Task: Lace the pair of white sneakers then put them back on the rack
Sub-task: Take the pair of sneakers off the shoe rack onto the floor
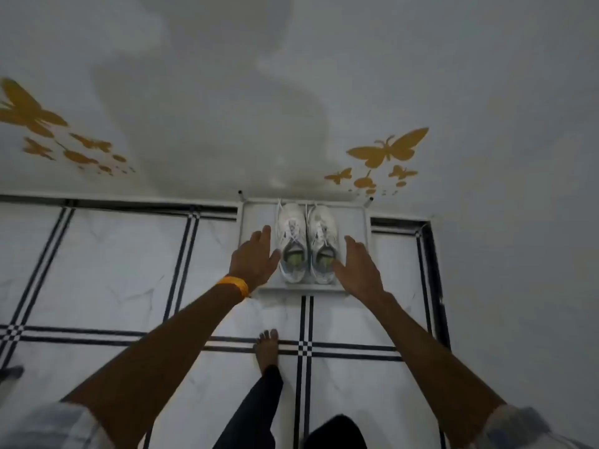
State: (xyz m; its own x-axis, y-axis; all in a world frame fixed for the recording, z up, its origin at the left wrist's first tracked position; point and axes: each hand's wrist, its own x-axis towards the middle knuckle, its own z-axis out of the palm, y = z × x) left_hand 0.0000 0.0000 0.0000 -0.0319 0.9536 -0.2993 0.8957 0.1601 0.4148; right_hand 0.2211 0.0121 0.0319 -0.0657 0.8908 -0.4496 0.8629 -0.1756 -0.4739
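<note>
Two white sneakers stand side by side on the top shelf of a small white rack (355,218), toes toward the wall. The left sneaker (290,234) and the right sneaker (322,233) both show laces across the top and a greenish insole at the heel opening. My left hand (254,257) hovers just left of the left sneaker, fingers spread, holding nothing. My right hand (358,264) is just right of the right sneaker, fingers apart and empty, its thumb close to the shoe's heel. A yellow band (235,284) circles my left wrist.
The rack stands against a pale wall with yellow butterfly stickers (387,149). The floor is white marble tile with black stripe borders (306,322). My bare foot (267,348) and dark trouser legs are below the rack.
</note>
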